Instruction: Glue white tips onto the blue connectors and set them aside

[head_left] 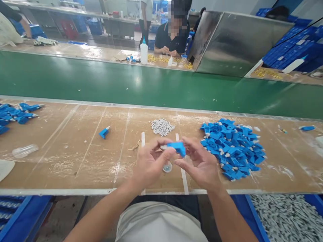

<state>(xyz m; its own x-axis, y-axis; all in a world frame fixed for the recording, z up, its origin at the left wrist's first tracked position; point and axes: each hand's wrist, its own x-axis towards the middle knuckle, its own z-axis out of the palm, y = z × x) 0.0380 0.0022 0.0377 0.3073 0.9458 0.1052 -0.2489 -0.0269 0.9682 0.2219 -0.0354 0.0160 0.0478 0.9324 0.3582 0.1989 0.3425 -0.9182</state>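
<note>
A blue plastic piece (177, 148) with a pale tip at its left end is held between my two hands above the bench. My left hand (151, 163) pinches its left end with thumb and fingers. The fingers of my right hand (202, 164) touch its right side, with the thumb below. Under the piece, a small round clear dish (167, 167) sits on the brown bench. Beyond my hands lies a pile of small grey parts (162, 127). To the right is a large heap of blue pieces (233, 148) with white tips.
One blue piece (103, 133) and a clear cup (25, 151) lie left, near another blue heap (17, 113). A green belt (106, 82) runs behind the bench. Across it sits a person (173, 42) beside a white bottle (144, 53). Blue bins (257, 218) stand below.
</note>
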